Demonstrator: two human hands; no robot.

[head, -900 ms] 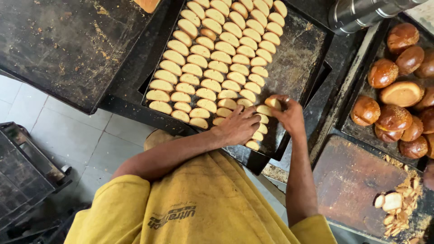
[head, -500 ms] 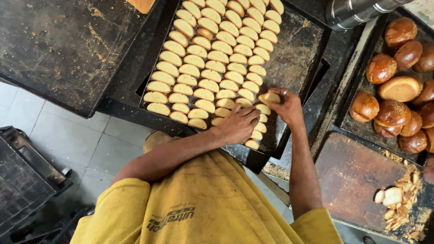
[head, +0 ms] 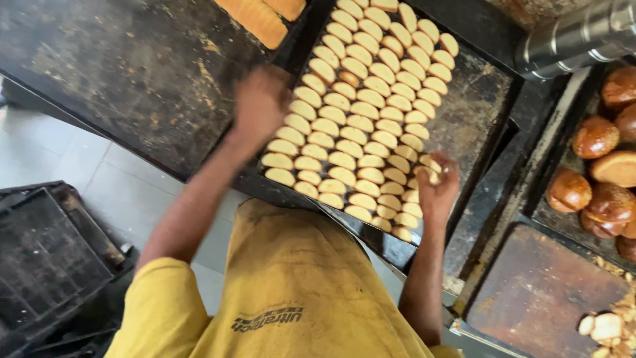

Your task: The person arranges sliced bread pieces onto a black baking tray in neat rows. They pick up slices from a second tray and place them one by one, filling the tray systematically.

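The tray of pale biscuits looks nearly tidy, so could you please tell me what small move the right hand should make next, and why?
Probably set the biscuit down into the ragged near-right end of the rows. The right hand pinches one at that corner of the dark tray, where the pieces sit less evenly than elsewhere, while the blurred left hand hovers over the far-left edge.

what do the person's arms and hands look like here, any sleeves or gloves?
Both hands are bare: no gloves on the left hand or the right hand. No watch, ring or band shows, though the left hand is motion-blurred. Forearms are uncovered. The person wears a yellow short-sleeved shirt with a dark printed mark on the fabric; its sleeves end near the upper arms.
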